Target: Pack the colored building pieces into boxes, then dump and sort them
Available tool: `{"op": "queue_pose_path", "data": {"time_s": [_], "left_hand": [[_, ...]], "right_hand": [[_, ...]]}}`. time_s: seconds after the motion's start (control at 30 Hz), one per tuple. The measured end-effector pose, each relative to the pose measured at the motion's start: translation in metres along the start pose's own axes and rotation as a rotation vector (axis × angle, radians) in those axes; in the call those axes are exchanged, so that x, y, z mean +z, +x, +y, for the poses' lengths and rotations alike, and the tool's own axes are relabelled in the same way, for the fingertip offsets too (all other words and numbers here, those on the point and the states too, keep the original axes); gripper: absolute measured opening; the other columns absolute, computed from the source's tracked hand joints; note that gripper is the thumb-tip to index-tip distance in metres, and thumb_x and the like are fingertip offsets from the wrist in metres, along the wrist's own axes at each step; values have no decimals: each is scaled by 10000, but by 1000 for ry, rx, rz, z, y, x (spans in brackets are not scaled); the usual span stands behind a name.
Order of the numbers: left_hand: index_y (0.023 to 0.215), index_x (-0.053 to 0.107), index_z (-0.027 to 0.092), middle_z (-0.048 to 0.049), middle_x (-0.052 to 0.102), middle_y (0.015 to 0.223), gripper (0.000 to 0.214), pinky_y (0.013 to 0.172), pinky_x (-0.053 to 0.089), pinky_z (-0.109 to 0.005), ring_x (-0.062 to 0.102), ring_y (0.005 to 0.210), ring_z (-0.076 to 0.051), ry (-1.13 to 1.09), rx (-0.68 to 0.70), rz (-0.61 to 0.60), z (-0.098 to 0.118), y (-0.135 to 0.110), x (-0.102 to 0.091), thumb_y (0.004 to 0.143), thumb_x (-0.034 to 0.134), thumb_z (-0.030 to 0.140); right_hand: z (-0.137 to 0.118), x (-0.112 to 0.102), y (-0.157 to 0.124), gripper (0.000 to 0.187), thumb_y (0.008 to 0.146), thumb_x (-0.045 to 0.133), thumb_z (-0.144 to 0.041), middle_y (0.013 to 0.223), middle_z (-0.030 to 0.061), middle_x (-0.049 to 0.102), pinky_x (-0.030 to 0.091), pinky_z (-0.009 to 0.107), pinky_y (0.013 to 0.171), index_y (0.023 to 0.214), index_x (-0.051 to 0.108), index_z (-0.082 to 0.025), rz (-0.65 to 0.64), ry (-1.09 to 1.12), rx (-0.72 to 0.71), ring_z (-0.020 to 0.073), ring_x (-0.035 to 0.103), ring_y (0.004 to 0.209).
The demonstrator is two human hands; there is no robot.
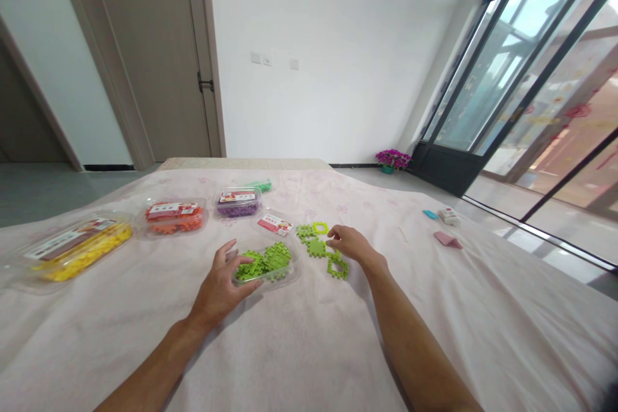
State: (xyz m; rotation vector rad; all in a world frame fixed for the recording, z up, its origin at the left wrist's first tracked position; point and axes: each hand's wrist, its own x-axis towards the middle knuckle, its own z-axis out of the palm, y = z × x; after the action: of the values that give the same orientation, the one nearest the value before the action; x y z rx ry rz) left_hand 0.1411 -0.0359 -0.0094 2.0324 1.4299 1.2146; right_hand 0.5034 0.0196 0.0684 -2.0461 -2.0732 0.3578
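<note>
We record the left hand (219, 286) lying on the tabletop (299, 347), which is covered with a pale pink cloth. Its fingers (230, 248) are spread wide and curve against the near left rim of a clear plastic tray (290, 275) filled with green interlocking blocks (270, 259). They touch the tray without closing on it.

The right hand (351, 244) rests just right of the tray. Its fingers (334, 243) are drawn close together, and their tips meet a flat green block (317, 248) lying on the cloth. We cannot tell whether that block is gripped or only touched. Three more loose pieces lie around it: a green one (305, 232) behind, a yellow-green frame (320, 227) beside that, and a green frame (338, 268) nearer, under the wrist side of the hand.

The tray's red-labelled lid (275, 224) lies just behind the tray. Further left stand three closed packs, of purple blocks (236, 202), orange blocks (174, 217) and yellow blocks (80, 248).

Well apart to the right we note a small white box (449, 215), a blue item (429, 214) and a pink item (448, 240). A pot of purple flowers (393, 159) stands on the floor by the glass doors
</note>
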Motion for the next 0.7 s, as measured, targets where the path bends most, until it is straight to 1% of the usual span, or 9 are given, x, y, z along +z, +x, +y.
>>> {"op": "queue_pose_path", "data": {"time_s": [0.03,0.1,0.2,0.3,0.37,0.43,0.57,0.7], "left_hand": [[1074,722,251,-109,356,1564,363,1136,444,-575,565,1318,-333,4,0,-3,0,0,0,776,788,448],[1079,718,253,-106,352,1566,358,1138,440,-580,562,1320,-332,9,-1,-8,0,0,0,786,780,449],[1080,717,250,-109,347,1565,351,1142,431,-589,559,1320,-336,8,-3,-7,0,0,0,795,772,446],[1079,719,253,-109,350,1563,351,1141,431,-596,559,1319,-339,2,-5,-5,0,0,0,790,775,445],[1075,719,258,-105,359,1560,347,1135,434,-605,563,1314,-337,2,-4,-5,0,0,-1,789,777,445],[1068,718,257,-102,365,1559,345,1134,434,-607,565,1311,-333,4,-3,-4,-1,0,0,785,780,445],[1065,722,248,-110,356,1562,350,1137,435,-590,561,1319,-333,-1,-2,-6,-1,0,0,782,784,445],[1064,728,255,-106,365,1562,355,1131,441,-589,564,1315,-332,-16,-6,0,-1,0,1,771,792,444]], "right_hand": [[-2,2,1,301,874,689,-359,1131,87,718,425,280,797,1138,728,-218,19,-17,5,218,642,1010],[-4,8,1,411,844,732,-447,1218,108,688,426,295,826,1193,719,-230,17,-66,32,256,617,1102],[-2,14,2,474,780,789,-490,1220,118,678,425,307,832,1176,737,-235,-29,-98,51,277,612,1113],[4,17,5,463,744,823,-458,1156,113,694,420,289,808,1124,749,-204,-37,-54,50,253,632,1041],[8,19,8,443,714,845,-423,1094,94,705,410,273,764,1077,745,-189,-30,-12,44,234,637,978],[11,21,11,402,698,850,-373,1026,60,707,389,260,724,1033,726,-188,-12,36,-9,210,627,919],[14,31,15,294,719,806,-287,971,15,691,355,252,714,966,669,-203,122,70,-130,176,588,866],[16,37,16,202,760,748,-296,914,1,672,362,258,722,911,642,-213,206,140,-172,165,566,828]]}}
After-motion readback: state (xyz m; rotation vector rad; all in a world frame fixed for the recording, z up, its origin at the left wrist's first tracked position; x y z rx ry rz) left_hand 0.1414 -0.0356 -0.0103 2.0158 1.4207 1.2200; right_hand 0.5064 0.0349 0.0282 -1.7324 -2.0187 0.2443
